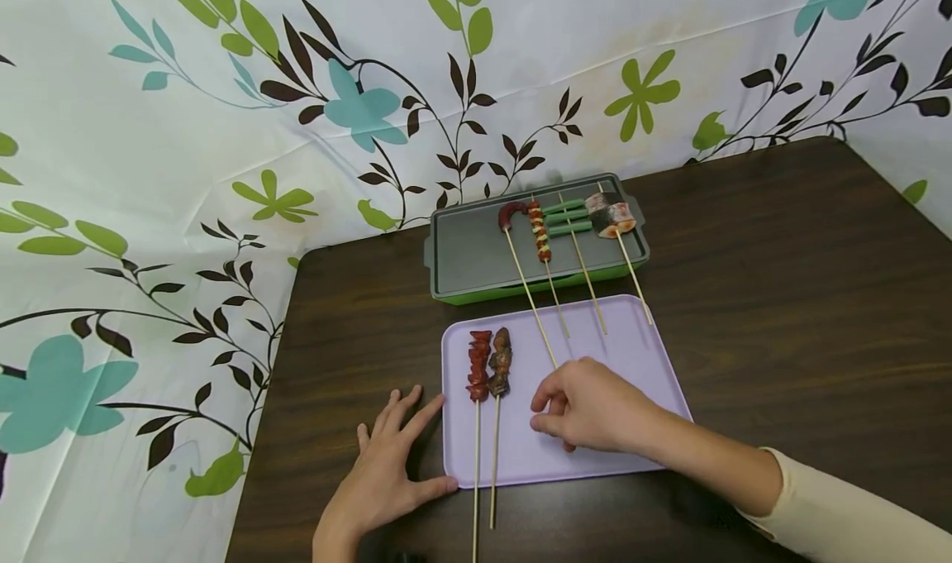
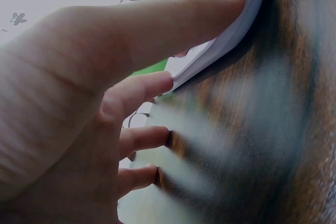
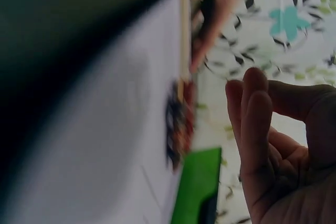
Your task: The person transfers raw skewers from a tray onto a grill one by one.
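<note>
My left hand is spread on the table, its thumb and index fingertip at the left edge of a lilac tray. Above that tray hovers my right hand, fingers loosely bent, with nothing between thumb and fingertips in the right wrist view. It covers the lower end of a skewer with a curled dark-red piece, whose top lies on a grey griddle. On the tray's left side lie a red meat skewer and a browned meat skewer, sticks overhanging the front edge.
Three more skewers lean on the griddle's right half: red-and-yellow pieces, green stalks and a fish chunk. Their sticks reach over the tray. The griddle has a green base. A patterned cloth hangs behind the dark wooden table.
</note>
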The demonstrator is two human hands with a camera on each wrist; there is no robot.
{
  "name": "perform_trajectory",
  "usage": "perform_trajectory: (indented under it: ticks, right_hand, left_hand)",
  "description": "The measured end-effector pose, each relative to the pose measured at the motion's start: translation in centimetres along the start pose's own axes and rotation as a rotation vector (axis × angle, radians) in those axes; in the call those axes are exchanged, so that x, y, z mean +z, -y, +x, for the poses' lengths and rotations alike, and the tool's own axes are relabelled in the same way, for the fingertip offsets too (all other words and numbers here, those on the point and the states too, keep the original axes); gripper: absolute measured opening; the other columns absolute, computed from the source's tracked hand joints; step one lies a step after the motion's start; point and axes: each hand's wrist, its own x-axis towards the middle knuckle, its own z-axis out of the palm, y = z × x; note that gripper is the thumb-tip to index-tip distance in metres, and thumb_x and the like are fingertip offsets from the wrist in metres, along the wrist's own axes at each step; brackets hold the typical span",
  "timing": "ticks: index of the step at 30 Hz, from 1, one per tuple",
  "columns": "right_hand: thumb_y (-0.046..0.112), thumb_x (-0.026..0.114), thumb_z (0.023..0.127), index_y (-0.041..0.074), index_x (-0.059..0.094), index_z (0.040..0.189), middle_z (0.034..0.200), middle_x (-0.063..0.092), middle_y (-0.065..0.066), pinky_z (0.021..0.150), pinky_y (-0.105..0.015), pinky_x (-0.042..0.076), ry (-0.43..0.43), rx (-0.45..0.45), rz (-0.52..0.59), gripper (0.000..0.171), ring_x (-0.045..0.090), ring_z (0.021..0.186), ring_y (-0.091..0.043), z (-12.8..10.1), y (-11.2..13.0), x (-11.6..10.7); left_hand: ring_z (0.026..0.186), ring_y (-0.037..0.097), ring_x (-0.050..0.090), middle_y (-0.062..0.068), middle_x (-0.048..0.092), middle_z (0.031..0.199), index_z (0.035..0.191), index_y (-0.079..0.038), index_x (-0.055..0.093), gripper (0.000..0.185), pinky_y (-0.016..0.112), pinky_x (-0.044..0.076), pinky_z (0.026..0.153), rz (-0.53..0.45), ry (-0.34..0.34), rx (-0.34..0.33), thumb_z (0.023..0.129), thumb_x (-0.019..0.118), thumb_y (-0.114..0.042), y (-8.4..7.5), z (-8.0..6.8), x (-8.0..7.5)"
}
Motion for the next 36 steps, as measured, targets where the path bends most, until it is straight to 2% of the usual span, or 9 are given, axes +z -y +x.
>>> perform_trajectory:
  ticks: [3, 6, 10, 16, 19, 25, 31, 36]
  right_hand:
    - [0.016, 0.077, 0.081, 0.014, 0.075, 0.083, 0.059, 0.058, 0.021, 0.063, -0.023, 0.047, -0.025, -0.057, -0.035, 0.003, 0.054, 0.058, 0.005, -0.6, -0.5, 1.7]
    - [0.014, 0.077, 0.08, 0.012, 0.075, 0.083, 0.063, 0.058, 0.022, 0.062, -0.023, 0.047, -0.04, -0.076, -0.038, 0.005, 0.054, 0.063, 0.006, -0.7, -0.9, 3.0]
    - [0.013, 0.076, 0.08, 0.008, 0.075, 0.086, 0.065, 0.061, 0.02, 0.063, -0.023, 0.048, -0.019, -0.055, 0.029, 0.008, 0.056, 0.064, 0.005, -0.4, -1.4, 4.2]
    - [0.014, 0.078, 0.078, 0.011, 0.074, 0.081, 0.063, 0.064, 0.018, 0.062, -0.022, 0.048, 0.009, -0.032, 0.149, 0.006, 0.057, 0.06, 0.005, 0.1, -1.8, 5.7]
    - [0.013, 0.078, 0.078, 0.012, 0.073, 0.08, 0.06, 0.064, 0.016, 0.059, -0.021, 0.047, 0.037, -0.003, 0.199, 0.005, 0.058, 0.056, 0.003, 0.5, -1.9, 6.2]
    - [0.012, 0.076, 0.083, 0.012, 0.072, 0.078, 0.055, 0.065, 0.004, 0.041, -0.02, 0.039, 0.108, 0.102, 0.336, 0.006, 0.057, 0.045, -0.007, 1.3, -2.0, 6.7]
    - [0.015, 0.076, 0.084, 0.014, 0.072, 0.072, 0.056, 0.066, 0.002, 0.036, -0.02, 0.041, 0.126, 0.169, 0.399, 0.013, 0.062, 0.046, -0.01, 1.9, -2.0, 7.2]
    - [0.016, 0.077, 0.083, 0.013, 0.071, 0.068, 0.055, 0.066, 0.002, 0.035, -0.022, 0.043, 0.12, 0.182, 0.407, 0.017, 0.064, 0.046, -0.011, 2.3, -1.9, 7.6]
  left_hand:
    - [0.147, 0.04, 0.009, 0.007, 0.023, 0.16, 0.153, -0.04, 0.033, 0.099, 0.085, 0.009, 0.093, 0.004, -0.003, 0.0, 0.068, 0.075, -0.07, 0.0, 0.1, -0.1]
    - [0.147, 0.04, 0.009, 0.007, 0.023, 0.161, 0.153, -0.041, 0.032, 0.099, 0.085, 0.009, 0.093, 0.005, 0.002, -0.003, 0.068, 0.075, -0.07, 0.0, 0.1, -0.1]
    - [0.147, 0.042, 0.009, 0.007, 0.022, 0.161, 0.153, -0.042, 0.031, 0.098, 0.085, 0.009, 0.093, 0.002, 0.004, -0.002, 0.069, 0.074, -0.071, 0.0, 0.0, 0.0]
    - [0.147, 0.042, 0.01, 0.007, 0.023, 0.16, 0.153, -0.042, 0.031, 0.098, 0.086, 0.009, 0.092, 0.001, -0.011, 0.01, 0.07, 0.073, -0.071, 0.0, -0.1, 0.1]
    - [0.147, 0.041, 0.01, 0.007, 0.023, 0.16, 0.153, -0.042, 0.031, 0.098, 0.086, 0.009, 0.091, -0.002, -0.016, 0.015, 0.07, 0.073, -0.071, -0.1, -0.1, 0.0]
    - [0.147, 0.041, 0.01, 0.006, 0.023, 0.16, 0.153, -0.042, 0.031, 0.098, 0.086, 0.009, 0.092, -0.011, -0.015, 0.008, 0.069, 0.074, -0.07, -0.2, -0.1, -0.1]
    - [0.147, 0.04, 0.009, 0.006, 0.023, 0.161, 0.153, -0.042, 0.031, 0.098, 0.085, 0.009, 0.092, -0.012, -0.011, 0.003, 0.07, 0.073, -0.071, -0.2, -0.1, -0.1]
    - [0.147, 0.04, 0.009, 0.006, 0.023, 0.161, 0.153, -0.043, 0.03, 0.098, 0.085, 0.009, 0.092, -0.006, -0.006, -0.003, 0.069, 0.072, -0.072, -0.2, -0.1, 0.0]
